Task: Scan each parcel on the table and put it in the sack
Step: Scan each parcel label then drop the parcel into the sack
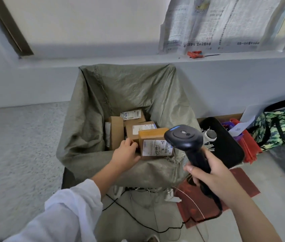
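Observation:
An open grey-green woven sack (89,123) stands on the floor with several brown cardboard parcels inside. The nearest parcel (154,145), tan with a white label facing me, stands at the sack's near rim. My left hand (125,154) reaches into the sack and holds that parcel at its left side, thumb toward the front. My right hand (211,179) grips the handle of a black barcode scanner (184,138), whose head sits just right of the parcel. The other parcels (115,133) lie deeper in the sack.
The scanner's black cable (138,219) trails across the floor below the sack. A black case (225,145), red bags (249,149) and a green camouflage bag (281,126) sit to the right. Newspaper (216,23) hangs above a wall ledge behind.

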The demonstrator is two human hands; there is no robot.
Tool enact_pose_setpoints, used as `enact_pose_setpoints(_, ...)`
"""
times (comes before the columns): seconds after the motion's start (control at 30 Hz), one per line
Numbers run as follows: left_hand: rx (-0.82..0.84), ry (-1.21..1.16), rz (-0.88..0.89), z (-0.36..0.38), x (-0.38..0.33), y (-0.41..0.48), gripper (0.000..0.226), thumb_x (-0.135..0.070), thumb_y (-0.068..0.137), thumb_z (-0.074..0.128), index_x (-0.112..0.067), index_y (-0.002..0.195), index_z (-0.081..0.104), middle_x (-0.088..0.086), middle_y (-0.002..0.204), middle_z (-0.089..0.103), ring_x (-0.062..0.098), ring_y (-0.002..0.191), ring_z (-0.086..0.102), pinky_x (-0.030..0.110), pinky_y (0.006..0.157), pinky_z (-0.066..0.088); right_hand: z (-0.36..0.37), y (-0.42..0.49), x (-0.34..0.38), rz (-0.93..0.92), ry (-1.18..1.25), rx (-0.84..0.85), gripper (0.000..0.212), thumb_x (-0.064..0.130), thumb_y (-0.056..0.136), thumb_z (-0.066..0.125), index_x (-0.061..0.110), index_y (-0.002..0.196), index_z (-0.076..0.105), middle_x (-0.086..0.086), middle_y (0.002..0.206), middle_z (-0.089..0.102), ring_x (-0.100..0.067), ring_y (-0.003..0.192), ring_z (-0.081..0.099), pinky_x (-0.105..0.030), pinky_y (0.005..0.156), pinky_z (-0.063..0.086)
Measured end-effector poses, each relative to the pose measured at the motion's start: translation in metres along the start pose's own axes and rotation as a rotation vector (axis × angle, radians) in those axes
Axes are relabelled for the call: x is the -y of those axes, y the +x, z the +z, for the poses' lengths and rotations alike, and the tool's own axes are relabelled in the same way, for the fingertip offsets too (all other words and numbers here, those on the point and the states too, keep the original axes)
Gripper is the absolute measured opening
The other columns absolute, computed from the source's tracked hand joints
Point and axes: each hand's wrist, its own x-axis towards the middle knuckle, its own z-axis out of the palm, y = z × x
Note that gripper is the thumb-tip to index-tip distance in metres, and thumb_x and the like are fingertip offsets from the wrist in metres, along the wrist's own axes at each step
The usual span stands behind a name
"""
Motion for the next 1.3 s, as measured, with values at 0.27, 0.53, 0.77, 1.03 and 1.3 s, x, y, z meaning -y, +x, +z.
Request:
enact_pose_setpoints(0.27, -0.25, 0.135, 0.081, -0.075, 0.033, -0.085, 0.043, -0.041, 0.094, 0.046, -0.016, 0.13, 0.045, 0.003, 0.14, 0.035, 0.019, 0.129, 0.032, 0.029, 0.094, 0.04, 0.058, 0.004, 0.032, -0.11, -0.047, 0.102, 0.019, 0.007, 0.086, 0.063, 0.02, 0.095, 0.054, 0.008, 0.055, 0.056, -0.009, 0.051, 0.05, -0.021, 0.055, 0.044)
enact_pose_setpoints(0.53, -0.28, 0.026, -0.078, -0.118, 0.115, -0.219, 0.046, -0.047, 0.092, 0.051, -0.019, 0.128, 0.049, -0.002, 0.128, 0.045, 0.016, 0.116, 0.045, 0.029, 0.082, 0.043, 0.171, -0.04, 0.069, -0.191, -0.045, 0.184, 0.019, 0.011, 0.086, 0.063, 0.022, 0.098, 0.054, 0.007, 0.052, 0.055, -0.008, 0.049, 0.051, -0.016, 0.052, 0.042)
enact_pose_setpoints(0.77, -0.303, -0.053, -0.374, -0.136, 0.215, -0.381, 0.046, -0.048, 0.092, 0.049, -0.023, 0.13, 0.047, -0.007, 0.132, 0.044, 0.01, 0.117, 0.046, 0.026, 0.088, 0.044, 0.307, -0.083, 0.114, -0.274, -0.051, 0.374, 0.017, 0.012, 0.085, 0.065, 0.022, 0.095, 0.055, 0.004, 0.051, 0.054, -0.008, 0.047, 0.05, -0.027, 0.058, 0.043)
enact_pose_setpoints(1.03, -0.373, -0.109, -0.666, -0.137, 0.297, -0.508, 0.046, -0.048, 0.092, 0.05, -0.023, 0.13, 0.048, -0.009, 0.129, 0.044, 0.007, 0.117, 0.046, 0.025, 0.091, 0.044, 0.435, -0.111, 0.157, -0.331, -0.077, 0.589, 0.019, 0.006, 0.084, 0.065, 0.016, 0.096, 0.054, 0.007, 0.048, 0.051, -0.008, 0.043, 0.045, -0.017, 0.046, 0.04)
enact_pose_setpoints(1.3, -0.397, -0.183, -0.781, -0.137, 0.365, -0.531, 0.043, -0.048, 0.092, 0.049, -0.026, 0.129, 0.048, -0.013, 0.13, 0.041, 0.004, 0.111, 0.049, 0.021, 0.088, 0.043, 0.515, -0.081, 0.198, -0.39, -0.124, 0.685, 0.019, 0.014, 0.085, 0.066, 0.021, 0.098, 0.054, -0.007, 0.068, 0.058, -0.009, 0.048, 0.051, -0.025, 0.056, 0.045)
